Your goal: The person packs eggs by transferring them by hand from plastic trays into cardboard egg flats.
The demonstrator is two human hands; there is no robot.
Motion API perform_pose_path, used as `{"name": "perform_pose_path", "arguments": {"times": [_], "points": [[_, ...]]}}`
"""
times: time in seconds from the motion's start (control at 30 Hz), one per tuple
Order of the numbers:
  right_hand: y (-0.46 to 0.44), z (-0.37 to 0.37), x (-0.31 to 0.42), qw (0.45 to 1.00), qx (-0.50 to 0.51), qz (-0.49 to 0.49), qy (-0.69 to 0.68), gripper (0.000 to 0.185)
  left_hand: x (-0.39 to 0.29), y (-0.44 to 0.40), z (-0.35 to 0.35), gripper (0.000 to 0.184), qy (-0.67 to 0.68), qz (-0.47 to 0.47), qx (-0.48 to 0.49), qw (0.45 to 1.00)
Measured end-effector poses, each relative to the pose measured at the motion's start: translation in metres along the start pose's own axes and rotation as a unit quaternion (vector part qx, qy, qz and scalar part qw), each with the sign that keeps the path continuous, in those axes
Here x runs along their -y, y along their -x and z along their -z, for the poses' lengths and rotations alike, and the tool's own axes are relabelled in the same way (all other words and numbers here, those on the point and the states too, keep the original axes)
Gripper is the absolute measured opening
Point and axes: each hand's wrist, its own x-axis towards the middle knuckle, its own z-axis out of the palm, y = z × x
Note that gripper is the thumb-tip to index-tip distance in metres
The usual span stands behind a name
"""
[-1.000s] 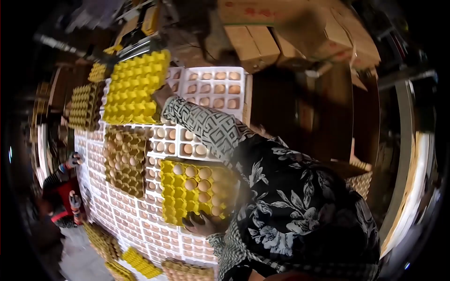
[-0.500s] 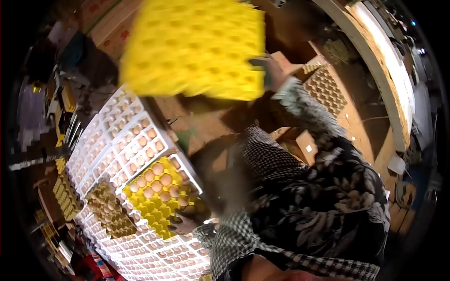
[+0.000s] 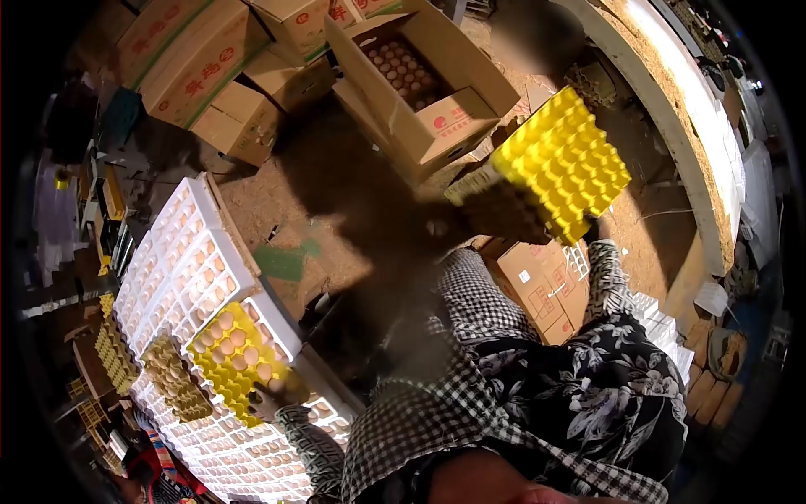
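My right hand (image 3: 598,228) grips the near edge of an empty yellow egg tray (image 3: 564,164), which is tilted over the floor on my right. Its fingers are partly hidden by the tray. On the left, my gloved left hand (image 3: 270,401) holds the near edge of another yellow egg tray (image 3: 220,376). This one is partly filled with brown eggs (image 3: 238,338) and rests on white trays of eggs (image 3: 189,277). Beside it lies a brown pulp egg tray (image 3: 175,380).
An open carton (image 3: 470,122) with eggs inside stands ahead. Closed cartons (image 3: 189,63) are stacked at the far left. A flattened-looking carton (image 3: 546,286) lies by my right leg, and a long curved ledge (image 3: 672,143) runs along the right. A blurred dark patch covers the middle.
My right hand has carried the empty yellow tray from the upper middle to the right, lower down. The open carton with eggs now shows. My left hand stays at the other yellow tray.
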Motion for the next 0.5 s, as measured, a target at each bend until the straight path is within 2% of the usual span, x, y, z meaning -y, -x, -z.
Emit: {"name": "perform_pose_path", "arguments": {"times": [0.03,0.07,0.1,0.13,0.2,0.23,0.33,0.37,0.43,0.5], "points": [[-0.002,-0.004,-0.012,0.998,-0.049,-0.036,0.029,0.025,-0.002,0.005,0.000,0.070,-0.006,-0.023,-0.019,1.000],[-0.004,-0.008,-0.025,0.991,-0.097,-0.073,0.058,0.027,-0.005,0.003,0.006,0.065,-0.033,-0.050,0.010,0.998],[-0.032,0.026,-0.041,0.928,-0.130,-0.083,0.338,0.030,0.016,-0.015,0.000,0.065,-0.029,-0.084,-0.003,0.996],[-0.043,0.025,-0.045,0.790,-0.146,-0.083,0.590,0.033,0.022,-0.020,-0.001,0.065,-0.025,-0.118,-0.016,0.993],[-0.030,0.011,-0.036,0.569,0.031,-0.062,0.819,0.037,0.031,-0.017,0.003,0.069,-0.013,-0.089,-0.042,0.995],[-0.028,-0.015,-0.024,0.504,0.047,-0.072,0.859,0.037,0.030,-0.011,0.007,0.070,-0.005,-0.080,-0.062,0.995],[-0.024,-0.036,0.005,0.421,0.077,-0.093,0.899,0.039,0.034,0.012,0.012,0.073,0.043,-0.051,-0.090,0.994],[-0.023,-0.041,0.012,0.393,0.097,-0.095,0.909,0.040,0.043,0.017,0.004,0.070,0.117,-0.034,-0.100,0.988],[-0.036,-0.060,0.020,0.328,0.166,-0.087,0.926,0.041,0.075,0.023,-0.012,0.067,0.286,-0.001,-0.025,0.958],[-0.050,-0.094,0.011,0.245,0.265,-0.076,0.930,0.042,0.077,0.055,-0.001,0.059,0.225,0.007,-0.059,0.973]]}}
